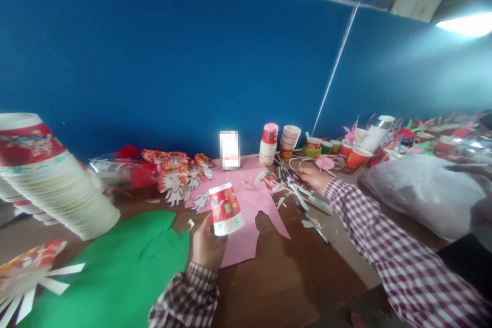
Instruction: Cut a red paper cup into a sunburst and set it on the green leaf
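In the head view, the left hand [209, 246] has its fingers closed around a red-and-white printed paper cup [226, 210], held slightly tilted over a large pink paper sheet with cut-away edges [242, 251]. The right hand [313, 179] reaches to the right of the pink sheet, at a jumbled heap of slim cutting and writing tools [295, 189]; whether its fingers grip one of them cannot be told. Both arms wear a purple-and-white checked sleeve [365, 225].

Left of the pink sheet lies a broad green paper sheet [126, 261], and further left leans a tall stack of nested paper cups [77, 195]. A cluster of red-and-white cut-out paper figures [175, 174] sits at the pink sheet's left edge. At its far right corner stand a short pink-topped cup stack [268, 151] and, just beside it, an open red-and-white cup stack [290, 141]. Well to its right rests a crumpled translucent plastic bag [418, 192]. Behind it rises a smooth blue wall panel [192, 61].
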The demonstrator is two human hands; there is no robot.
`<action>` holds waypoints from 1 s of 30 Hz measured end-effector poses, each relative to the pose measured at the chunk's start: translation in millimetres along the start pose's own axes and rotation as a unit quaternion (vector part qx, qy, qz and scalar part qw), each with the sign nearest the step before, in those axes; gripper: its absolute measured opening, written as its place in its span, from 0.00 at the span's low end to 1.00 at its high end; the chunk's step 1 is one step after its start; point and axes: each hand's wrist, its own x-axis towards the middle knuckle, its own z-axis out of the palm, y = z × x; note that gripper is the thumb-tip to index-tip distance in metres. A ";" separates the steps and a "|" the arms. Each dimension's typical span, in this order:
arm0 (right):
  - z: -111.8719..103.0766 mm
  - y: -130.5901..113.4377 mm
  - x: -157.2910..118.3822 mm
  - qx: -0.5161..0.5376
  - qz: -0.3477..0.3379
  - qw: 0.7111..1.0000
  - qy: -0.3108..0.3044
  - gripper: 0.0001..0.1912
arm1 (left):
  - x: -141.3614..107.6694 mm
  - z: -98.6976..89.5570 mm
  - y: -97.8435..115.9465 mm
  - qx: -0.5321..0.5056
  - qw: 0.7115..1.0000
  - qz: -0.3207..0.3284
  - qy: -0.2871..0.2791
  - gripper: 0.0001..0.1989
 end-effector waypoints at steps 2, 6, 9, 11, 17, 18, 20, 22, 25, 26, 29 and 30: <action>1.7 -3.7 -1.2 0.041 -0.007 0.999 0.008 0.12 | 0.0 0.6 -1.0 -0.006 1.000 -0.001 -0.003 0.19; 2.5 -16.1 -2.3 0.151 -0.034 0.988 0.013 0.13 | 0.2 0.2 -0.9 -0.009 1.000 0.003 -0.005 0.20; 8.7 -24.6 -7.3 0.210 -0.084 0.974 0.010 0.15 | 0.3 -0.5 0.6 -0.007 1.000 -0.005 -0.008 0.19; 18.7 -31.9 -15.4 0.197 -0.126 0.972 0.004 0.15 | 0.3 -0.4 2.1 -0.011 1.000 -0.011 -0.014 0.19; 72.4 -61.1 -49.7 0.144 -0.208 0.963 -0.095 0.12 | 1.9 -0.2 5.0 -0.061 0.997 -0.047 -0.024 0.15; 82.2 -64.3 -53.0 0.146 -0.213 0.961 -0.096 0.11 | 2.6 -0.7 4.8 -0.064 0.996 -0.063 -0.025 0.14; 99.9 -67.4 -55.8 0.149 -0.224 0.957 -0.112 0.10 | 4.3 -1.9 4.3 -0.063 0.994 -0.087 -0.022 0.13; 113.7 -66.4 -54.7 0.157 -0.225 0.950 -0.152 0.09 | 5.8 -2.9 4.0 -0.066 0.993 -0.099 -0.011 0.12; 126.6 -60.0 -51.1 0.175 -0.215 0.944 -0.178 0.10 | 7.0 -3.4 4.6 -0.079 0.992 -0.101 0.000 0.10; 129.4 -57.2 -50.2 0.180 -0.212 0.944 -0.174 0.10 | 7.1 -3.3 4.9 -0.087 0.991 -0.101 0.001 0.10; 135.8 -49.0 -49.2 0.199 -0.205 0.946 -0.151 0.10 | 6.7 -3.2 5.7 -0.112 0.989 -0.101 -0.007 0.10; 137.4 -46.7 -49.5 0.205 -0.199 0.947 -0.146 0.09 | 6.5 -3.2 5.8 -0.119 0.987 -0.104 -0.012 0.10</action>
